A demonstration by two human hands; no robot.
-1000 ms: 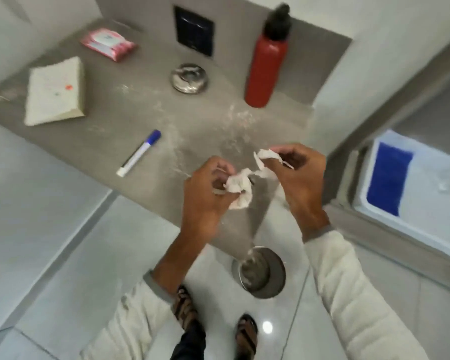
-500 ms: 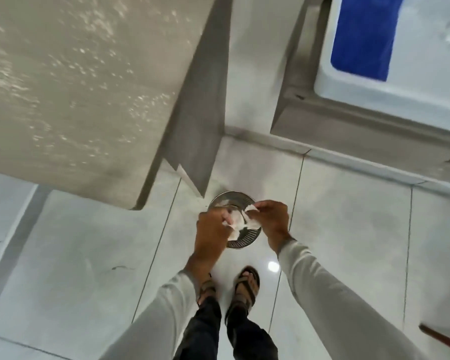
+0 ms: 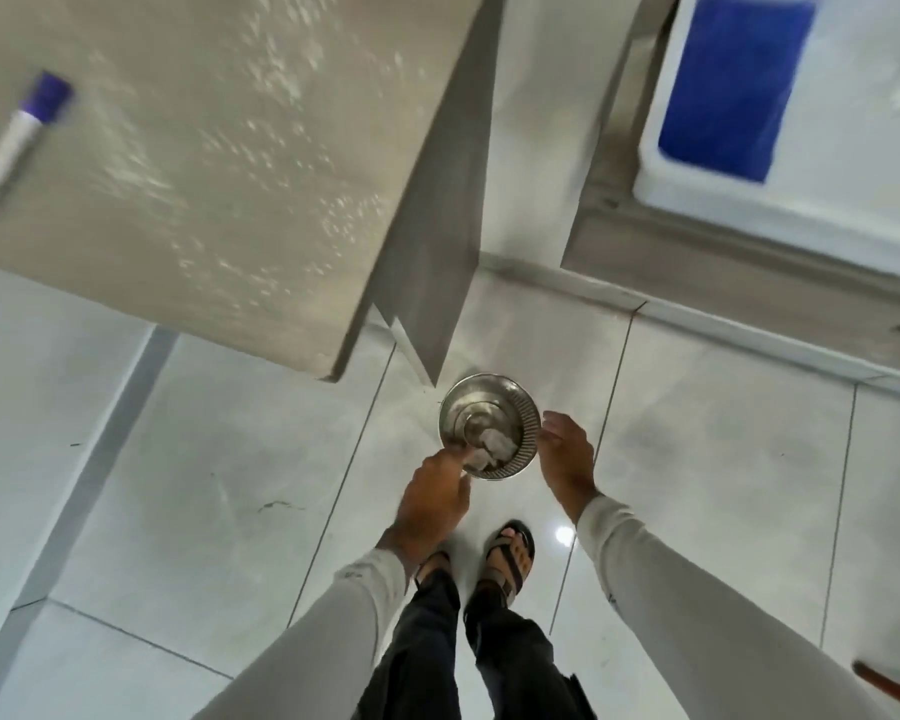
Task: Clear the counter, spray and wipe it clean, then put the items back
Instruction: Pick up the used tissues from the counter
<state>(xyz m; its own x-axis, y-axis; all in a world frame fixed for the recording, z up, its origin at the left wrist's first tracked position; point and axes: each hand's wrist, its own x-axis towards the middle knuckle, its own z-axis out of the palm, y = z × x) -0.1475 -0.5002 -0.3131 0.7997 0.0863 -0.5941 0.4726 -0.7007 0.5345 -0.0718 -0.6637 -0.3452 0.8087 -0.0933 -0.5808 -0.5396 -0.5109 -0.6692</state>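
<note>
A crumpled white tissue (image 3: pixel 495 445) lies inside a small round steel bin (image 3: pixel 528 415) on the floor, below the corner of the grey counter (image 3: pixel 204 163). My left hand (image 3: pixel 435 498) hovers over the bin's near rim with its fingers bunched and pointing down at the tissue; whether they still touch it is unclear. My right hand (image 3: pixel 567 452) is beside the bin's right rim, fingers spread and empty. The counter top is speckled with white spots. A white marker with a purple cap (image 3: pixel 14 145) lies on it at the far left.
A white box with a blue pad (image 3: pixel 827 111) sits on a grey ledge at the upper right. My sandalled feet (image 3: pixel 510 556) stand on the glossy floor tiles just behind the bin. A brown stick end (image 3: pixel 892 693) shows at the bottom right.
My view dropped from the counter to the floor. Both hands carried the tissue down over the bin. It now lies in the bin, and my right hand has drawn away and opened.
</note>
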